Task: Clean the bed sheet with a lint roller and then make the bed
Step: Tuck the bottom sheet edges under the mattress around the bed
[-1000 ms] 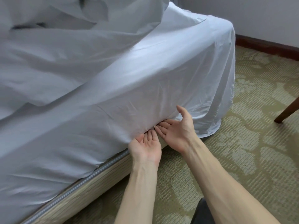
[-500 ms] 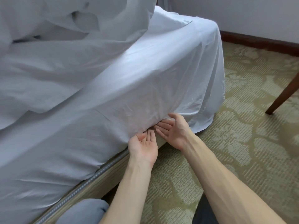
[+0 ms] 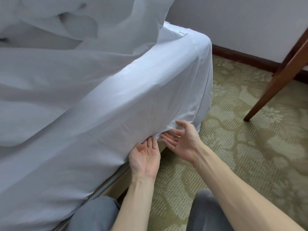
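Tucking the sheet (image 3: 133,97) along the side of the bed, near its foot corner. The left hand (image 3: 145,157) lies palm up with its fingers (image 3: 150,141) straight and pressed together, their tips hidden under the sheet's lower edge where it meets the base (image 3: 116,179); this flat, blade-like posture suits sliding cloth into the narrow gap under the mattress without bunching it. The right hand (image 3: 181,142), just beside the left and nearer the corner, is also palm up, fingers straight and slightly spread, thumb raised, with the fingertips touching the loose fold; it appears to gather and feed the slack towards the gap. Neither hand pinches anything. From the hands to the corner the sheet hangs free, its hem reaching the carpet (image 3: 241,147), so the tuck on this stretch is judged unfinished. A crumpled duvet (image 3: 83,22) is heaped on top of the bed, away from this edge, which keeps the working side uncovered. The knees (image 3: 93,214) are at the base, bringing the arms level with the gap. A chair leg (image 3: 273,84) stands well apart to the right. No lint roller is in view. No brand, label or writing can be read.
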`<state>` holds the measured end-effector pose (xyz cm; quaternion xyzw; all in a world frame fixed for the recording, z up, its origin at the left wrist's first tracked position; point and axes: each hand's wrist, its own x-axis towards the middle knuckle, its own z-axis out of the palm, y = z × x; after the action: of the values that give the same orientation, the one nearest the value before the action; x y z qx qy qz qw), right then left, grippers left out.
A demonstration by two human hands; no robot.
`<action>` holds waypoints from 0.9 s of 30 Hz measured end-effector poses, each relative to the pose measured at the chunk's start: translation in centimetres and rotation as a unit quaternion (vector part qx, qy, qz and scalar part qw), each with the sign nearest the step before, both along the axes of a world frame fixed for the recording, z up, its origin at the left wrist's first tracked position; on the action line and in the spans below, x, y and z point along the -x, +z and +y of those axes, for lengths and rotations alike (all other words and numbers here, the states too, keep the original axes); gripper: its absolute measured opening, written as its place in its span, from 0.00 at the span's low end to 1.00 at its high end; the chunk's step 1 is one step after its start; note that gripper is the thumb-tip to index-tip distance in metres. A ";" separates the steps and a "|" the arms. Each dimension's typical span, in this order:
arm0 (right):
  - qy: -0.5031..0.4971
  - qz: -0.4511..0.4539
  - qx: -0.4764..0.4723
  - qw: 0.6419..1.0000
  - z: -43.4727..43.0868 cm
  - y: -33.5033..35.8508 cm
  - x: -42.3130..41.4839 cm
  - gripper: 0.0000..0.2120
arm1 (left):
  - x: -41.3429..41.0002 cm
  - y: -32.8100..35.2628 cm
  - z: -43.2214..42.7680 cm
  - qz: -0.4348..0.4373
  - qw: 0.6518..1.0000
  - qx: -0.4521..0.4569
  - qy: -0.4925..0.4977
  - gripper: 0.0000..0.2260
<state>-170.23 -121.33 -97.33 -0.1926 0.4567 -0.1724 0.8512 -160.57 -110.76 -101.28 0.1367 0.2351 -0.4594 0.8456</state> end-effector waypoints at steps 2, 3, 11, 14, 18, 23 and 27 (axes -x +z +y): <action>0.026 0.059 0.025 0.998 -0.9 0.8 -0.8 0.23 | 0.1 -0.3 0.0 -0.003 1.000 0.005 -0.011 0.25; 0.051 0.101 0.036 0.993 -1.1 1.1 -1.3 0.22 | 0.2 -0.1 0.1 -0.003 1.000 0.003 -0.008 0.28; 0.349 0.383 0.170 0.838 -3.6 2.7 -1.7 0.22 | 0.4 0.8 0.0 0.019 1.000 -0.021 0.002 0.32; 0.343 0.344 0.134 0.864 -3.8 1.7 -2.1 0.33 | 0.1 0.9 -0.2 0.001 1.000 -0.012 0.002 0.30; 0.284 0.270 0.109 0.914 -2.9 1.1 -3.2 0.29 | 0.1 1.2 0.1 -0.004 0.999 -0.036 -0.011 0.29; 0.104 0.263 0.134 0.950 -2.4 0.6 -3.7 0.01 | 0.2 1.8 0.1 -0.010 0.997 -0.072 -0.016 0.27; 0.019 0.185 0.132 0.974 -2.1 0.1 -3.2 0.12 | 0.2 2.3 0.1 -0.026 0.991 -0.129 -0.022 0.21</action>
<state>-166.98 -123.40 -97.28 -0.3399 0.5760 -0.1764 0.7222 -160.78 -110.65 -98.97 0.2620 0.2675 -0.4395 0.8165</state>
